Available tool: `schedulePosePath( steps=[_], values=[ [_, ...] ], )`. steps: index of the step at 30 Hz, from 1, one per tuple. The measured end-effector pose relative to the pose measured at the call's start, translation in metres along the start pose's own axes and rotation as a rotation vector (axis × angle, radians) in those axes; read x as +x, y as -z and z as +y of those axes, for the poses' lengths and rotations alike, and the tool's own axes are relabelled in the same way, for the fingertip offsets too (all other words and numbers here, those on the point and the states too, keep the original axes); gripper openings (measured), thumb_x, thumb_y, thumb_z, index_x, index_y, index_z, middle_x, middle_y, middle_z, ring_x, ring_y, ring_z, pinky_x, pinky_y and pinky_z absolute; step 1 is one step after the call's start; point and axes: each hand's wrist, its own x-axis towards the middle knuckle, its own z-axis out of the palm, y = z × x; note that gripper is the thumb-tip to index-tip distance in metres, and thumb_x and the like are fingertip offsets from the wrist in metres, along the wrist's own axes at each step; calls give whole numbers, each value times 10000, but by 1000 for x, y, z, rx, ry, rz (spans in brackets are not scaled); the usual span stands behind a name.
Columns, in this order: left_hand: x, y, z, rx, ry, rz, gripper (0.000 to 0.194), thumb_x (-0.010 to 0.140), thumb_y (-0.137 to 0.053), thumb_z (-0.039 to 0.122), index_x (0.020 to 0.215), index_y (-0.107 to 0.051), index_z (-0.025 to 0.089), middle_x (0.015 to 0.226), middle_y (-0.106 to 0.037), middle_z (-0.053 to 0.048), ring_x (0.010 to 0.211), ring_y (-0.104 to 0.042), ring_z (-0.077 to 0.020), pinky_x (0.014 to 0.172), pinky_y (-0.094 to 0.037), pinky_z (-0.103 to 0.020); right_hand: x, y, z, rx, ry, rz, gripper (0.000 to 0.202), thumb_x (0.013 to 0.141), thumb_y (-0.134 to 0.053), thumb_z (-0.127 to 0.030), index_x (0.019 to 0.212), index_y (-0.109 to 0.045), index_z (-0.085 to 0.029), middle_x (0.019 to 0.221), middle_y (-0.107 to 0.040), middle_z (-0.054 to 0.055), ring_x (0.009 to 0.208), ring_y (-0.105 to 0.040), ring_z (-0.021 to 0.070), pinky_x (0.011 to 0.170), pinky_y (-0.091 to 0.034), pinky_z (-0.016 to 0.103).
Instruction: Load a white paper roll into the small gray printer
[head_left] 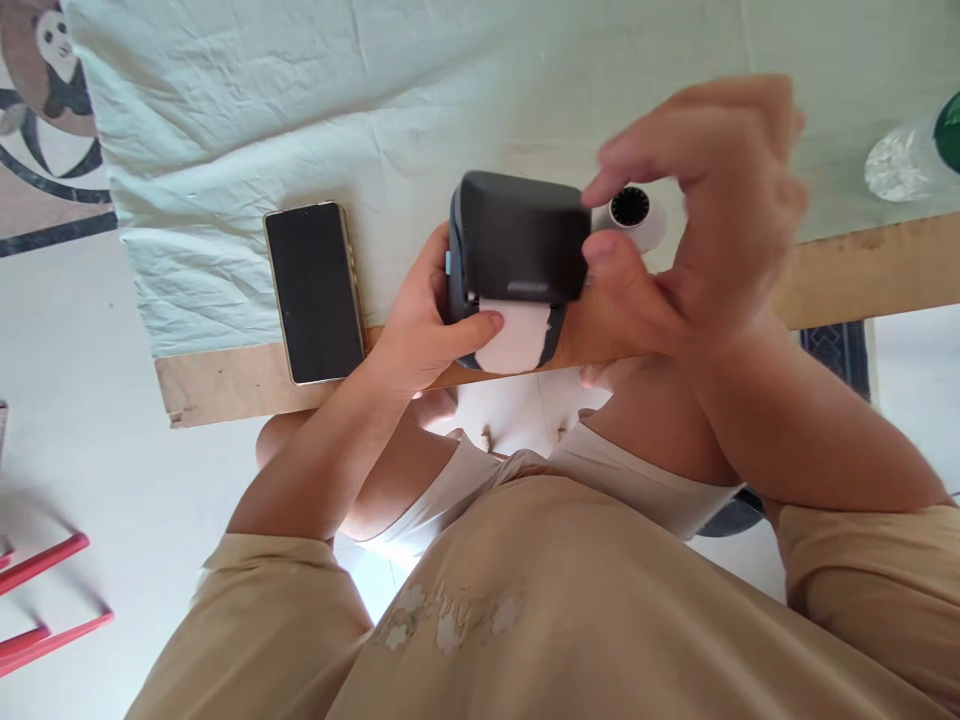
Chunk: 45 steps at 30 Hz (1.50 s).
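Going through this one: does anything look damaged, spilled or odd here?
Yes, mildly: the white paper sticking out of the dark device has an uneven edge, as if torn roughly. The print on the shirt also looks patchy, perhaps worn. No spill shows.

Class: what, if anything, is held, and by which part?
The left hand holds the dark printer by its left side, thumb on the white paper; whether the right hand touches it is unclear.

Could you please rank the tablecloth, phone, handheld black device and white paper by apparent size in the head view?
Tablecloth
Black device
Phone
White paper
Being handheld, the device may look larger through nearness.
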Motion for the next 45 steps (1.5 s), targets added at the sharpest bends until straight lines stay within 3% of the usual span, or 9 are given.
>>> schedulePosePath(
  steps=[3, 9, 16, 19, 23, 26, 32, 39, 45],
  values=[
    [0, 1, 0, 10, -21, -20, 551, 765, -958, 405, 1241, -721, 257, 1040, -745, -13, 910, -751, -190, 832, -638, -301, -5, -7, -3, -42, 198, 150, 221, 1075, -540, -470, 1118, -645, -280, 1042, -772, -1, 1078, -747, 239, 910, -518, 450],
    [2, 7, -9, -46, -65, -93, 568, 808, -927, 489, 1291, -707, 288, 1062, -744, -19, 821, -724, -160, 697, -631, -266, -10, -1, -7, 37, 230, -116, 180, 1091, -575, -413, 1204, -619, -280, 1382, -708, 42, 1191, -702, 227, 964, -484, 432],
    [-1, 3, -5, -1, -22, -20, 583, 823, -899, 594, 1299, -715, 311, 1065, -717, -18, 824, -700, -166, 652, -574, -248, -11, -2, -3, -16, 137, -129, 291, 1076, -577, -456, 1334, -613, -325, 1419, -700, 51, 1280, -667, 304, 1064, -428, 505],
    [-6, -1, 3, 11, 45, 15, 520, 871, -879, 529, 1317, -717, 316, 1120, -722, -27, 891, -715, -184, 711, -580, -261, -13, -6, -7, -70, 89, -108, 334, 1072, -578, -522, 1338, -626, -326, 1437, -707, 61, 1351, -643, 336, 1100, -420, 549],
    [-8, -3, 7, 11, 74, 31, 647, 809, -923, 567, 1361, -693, 320, 1177, -737, -44, 1014, -751, -250, 790, -597, -307, -12, -7, -10, -81, 53, -98, 403, 1075, -567, -585, 1364, -601, -306, 1397, -736, 65, 1377, -652, 323, 1115, -445, 550],
    [-5, -4, 6, -4, 91, 40, 675, 783, -934, 583, 1350, -685, 314, 1262, -750, -55, 1232, -733, -312, 914, -617, -332, -11, -7, -8, -79, 73, -100, 430, 1088, -535, -601, 1372, -597, -285, 1390, -743, 81, 1356, -668, 319, 1099, -463, 547],
    [6, -11, 5, -157, 56, 4, 441, 1004, -621, 682, 1210, -725, 306, 1348, -760, -19, 1556, -539, -321, 1189, -557, -422, -15, -15, 4, -152, 94, 2, 422, 1076, -591, -549, 1396, -621, -274, 1338, -785, 63, 1347, -673, 319, 1076, -450, 528],
    [5, -17, 8, -148, 233, 230, 631, 1030, -480, 757, 1238, -740, 220, 1276, -800, -78, 1458, -624, -361, 1127, -584, -483, -17, -13, -3, -83, 8, -161, 586, 1045, -583, -636, 1538, -552, -322, 1479, -721, 80, 1449, -604, 389, 1157, -410, 597],
    [3, -8, 6, -169, 190, 207, 577, 1035, -504, 739, 1140, -785, 247, 1115, -799, -68, 1135, -747, -287, 974, -600, -432, -14, -11, -8, -45, 60, -150, 623, 1029, -578, -685, 1495, -561, -273, 1486, -702, 114, 1332, -675, 345, 1103, -473, 540]
  ],
)
